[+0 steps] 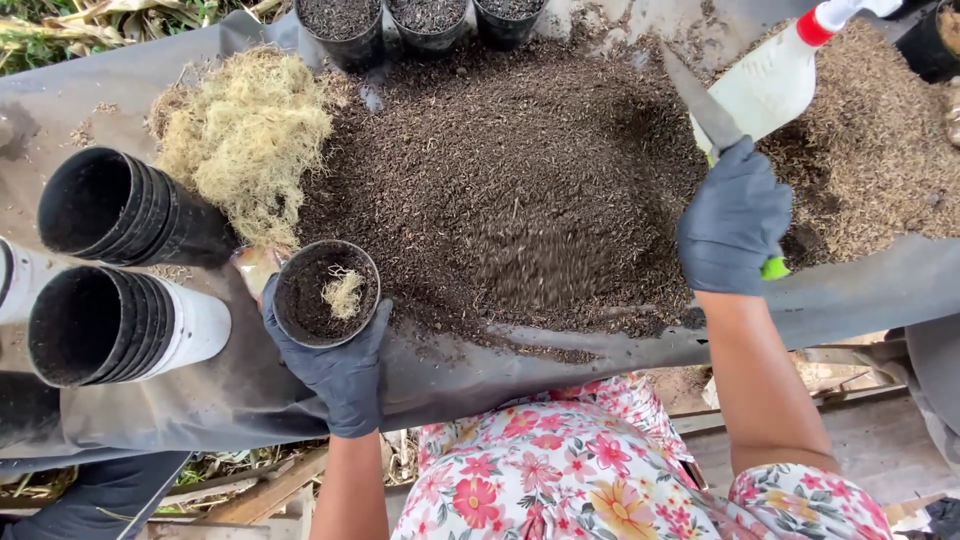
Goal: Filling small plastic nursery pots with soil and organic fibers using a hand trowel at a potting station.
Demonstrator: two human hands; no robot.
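Below your head camera, near the lower left of the frame, your left hand (pixel 335 365), in a dark glove, is wrapped around a small black pot (pixel 327 293). The pot stands upright, mouth facing up, partly filled with dark soil and holding a small tuft of pale fibre. It sits at the left edge of the big soil heap (pixel 510 180) spread over a grey sheet (pixel 860 295).

At the right of the frame, your right hand (pixel 733 218), also gloved, is closed around the green handle of a trowel (pixel 700 102). Its blade points up and slightly left, toward the top of the frame, resting over the right side of the heap. A white spray bottle (pixel 775 80) with a red collar lies just behind the blade.

The pot lies to the left of the trowel, with the width of the heap between them; your left hand is already on it, your right is well apart.

A pale, stringy fibre clump (pixel 245 135) sits at upper left, just above the pot. Two stacks of empty black pots (pixel 115 265) lie on their sides at far left, and filled pots (pixel 425 20) line the top edge.
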